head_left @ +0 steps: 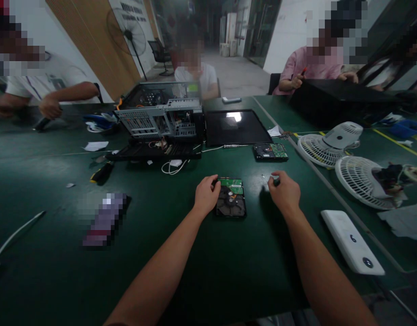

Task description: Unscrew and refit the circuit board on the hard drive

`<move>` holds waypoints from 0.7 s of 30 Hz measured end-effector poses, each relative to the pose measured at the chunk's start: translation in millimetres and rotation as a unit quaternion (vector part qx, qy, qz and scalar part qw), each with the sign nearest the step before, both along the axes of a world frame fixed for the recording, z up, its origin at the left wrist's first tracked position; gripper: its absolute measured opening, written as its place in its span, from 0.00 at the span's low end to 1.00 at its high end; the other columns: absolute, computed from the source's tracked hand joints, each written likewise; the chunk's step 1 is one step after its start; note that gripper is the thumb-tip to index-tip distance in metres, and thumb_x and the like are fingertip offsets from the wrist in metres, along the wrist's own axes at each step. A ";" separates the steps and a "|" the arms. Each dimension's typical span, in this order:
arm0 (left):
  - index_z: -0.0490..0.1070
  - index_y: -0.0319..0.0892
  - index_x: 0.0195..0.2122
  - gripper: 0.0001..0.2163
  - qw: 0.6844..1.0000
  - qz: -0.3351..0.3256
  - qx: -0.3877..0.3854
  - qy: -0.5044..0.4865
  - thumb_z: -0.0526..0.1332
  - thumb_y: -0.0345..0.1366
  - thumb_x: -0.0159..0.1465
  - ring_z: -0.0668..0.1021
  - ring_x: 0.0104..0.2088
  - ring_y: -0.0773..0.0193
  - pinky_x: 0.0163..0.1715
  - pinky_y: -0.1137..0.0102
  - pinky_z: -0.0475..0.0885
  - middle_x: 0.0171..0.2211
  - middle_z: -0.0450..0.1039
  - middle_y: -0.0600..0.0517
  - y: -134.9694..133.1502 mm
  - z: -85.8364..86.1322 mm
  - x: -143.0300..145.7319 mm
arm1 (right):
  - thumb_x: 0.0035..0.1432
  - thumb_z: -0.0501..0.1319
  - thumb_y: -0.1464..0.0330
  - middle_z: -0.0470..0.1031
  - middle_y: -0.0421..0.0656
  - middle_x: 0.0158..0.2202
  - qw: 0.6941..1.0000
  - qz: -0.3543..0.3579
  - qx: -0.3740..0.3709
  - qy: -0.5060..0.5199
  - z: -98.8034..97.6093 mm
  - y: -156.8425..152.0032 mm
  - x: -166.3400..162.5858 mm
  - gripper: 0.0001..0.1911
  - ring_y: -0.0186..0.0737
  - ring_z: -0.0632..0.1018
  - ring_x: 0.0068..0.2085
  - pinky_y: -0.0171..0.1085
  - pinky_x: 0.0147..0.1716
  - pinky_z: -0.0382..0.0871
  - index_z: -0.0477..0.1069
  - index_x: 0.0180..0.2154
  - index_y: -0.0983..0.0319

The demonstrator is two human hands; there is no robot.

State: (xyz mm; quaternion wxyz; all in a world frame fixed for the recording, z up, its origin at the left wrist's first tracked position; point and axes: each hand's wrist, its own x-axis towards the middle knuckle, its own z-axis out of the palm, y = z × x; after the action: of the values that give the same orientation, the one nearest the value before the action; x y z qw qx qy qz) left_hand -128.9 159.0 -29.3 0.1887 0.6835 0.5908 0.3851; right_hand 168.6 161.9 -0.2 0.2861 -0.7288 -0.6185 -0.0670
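A hard drive [231,198] lies circuit side up on the green table [181,253] in front of me. My left hand [206,194] is curled against its left edge and grips it. My right hand [284,192] rests on the table to the right of the drive, fingers closed round a small dark object I cannot make out. A second hard drive [270,151] lies further back on the right.
An opened computer case [161,118] and a black side panel [236,127] stand at the back. Two white fans [330,145] [361,181] and a white flat device [351,241] lie to the right. A screwdriver [101,172] lies left. Other people sit round the table.
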 end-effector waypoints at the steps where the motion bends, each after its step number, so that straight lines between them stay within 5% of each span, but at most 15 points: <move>1: 0.76 0.42 0.58 0.14 1.000 0.000 -0.001 -0.002 0.61 0.37 0.72 0.81 0.34 0.63 0.48 0.63 0.78 0.52 0.80 0.46 0.1 -0.2 0.1 | 0.65 0.61 0.63 0.82 0.49 0.39 0.998 0.002 -0.049 -0.026 -2.2 0.9 -3.2 0.15 0.49 0.79 0.35 0.45 0.36 0.71 0.80 0.49 0.60; 4: 0.76 0.43 0.58 0.14 1.000 0.002 -0.007 -0.008 0.61 0.37 0.73 0.81 0.34 0.63 0.47 0.63 0.78 0.52 0.80 0.46 0.4 -0.6 0.1 | 0.69 0.58 0.61 0.82 0.52 0.44 0.990 0.020 -0.115 -0.083 -5.9 3.0 -11.3 0.18 0.49 0.80 0.36 0.43 0.34 0.69 0.81 0.53 0.58; 14: 0.71 0.43 0.62 0.18 0.999 -0.004 -0.043 -0.024 0.62 0.41 0.73 0.79 0.31 0.65 0.45 0.63 0.77 0.55 0.79 0.46 1.7 4.3 1.6 | 0.71 0.57 0.62 0.79 0.50 0.48 0.982 0.018 -0.163 -0.091 -1.0 0.9 -16.4 0.16 0.46 0.81 0.41 0.40 0.36 0.69 0.81 0.50 0.57; 21: 0.71 0.46 0.65 0.22 0.997 -0.023 -0.078 -0.013 0.65 0.41 0.71 0.82 0.47 0.56 0.51 0.62 0.76 0.58 0.78 0.47 3.0 10.7 3.9 | 0.74 0.54 0.63 0.76 0.54 0.53 0.974 0.013 -0.208 -0.093 2.5 -2.2 -21.3 0.16 0.51 0.81 0.44 0.43 0.39 0.69 0.77 0.53 0.59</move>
State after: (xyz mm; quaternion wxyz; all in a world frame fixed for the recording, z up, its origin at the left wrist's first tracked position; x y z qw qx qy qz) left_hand -125.0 162.0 -18.6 0.2577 0.6748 0.6008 0.3425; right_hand 147.4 159.7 2.4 0.0700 -0.7549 -0.6520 -0.0011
